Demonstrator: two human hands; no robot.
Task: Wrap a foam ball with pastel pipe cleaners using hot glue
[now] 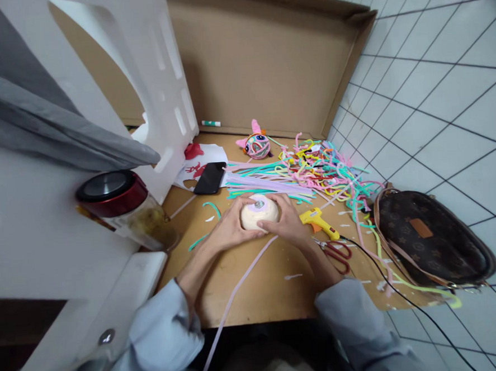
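Both hands hold a round cream-white ball (259, 214) above the middle of the wooden table. My left hand (232, 227) wraps its left side, and my right hand (286, 219) wraps its right side with the thumb across the front. A small lilac coil with a greyish centre sits on top of the ball. A long lilac strip (233, 295) runs from near my right hand down over the table's front edge. Just right of my right hand lies a yellow glue gun (321, 223), with red-handled scissors (339, 255) below it.
Behind the hands are straight fuzzy stems (269, 185), a tangled colourful pile (322, 170), a decorated pink ball (257, 146) and a black phone (210, 178). A red-lidded jar (127, 209) stands left, a brown bag (431, 236) right. A black cord crosses the right side.
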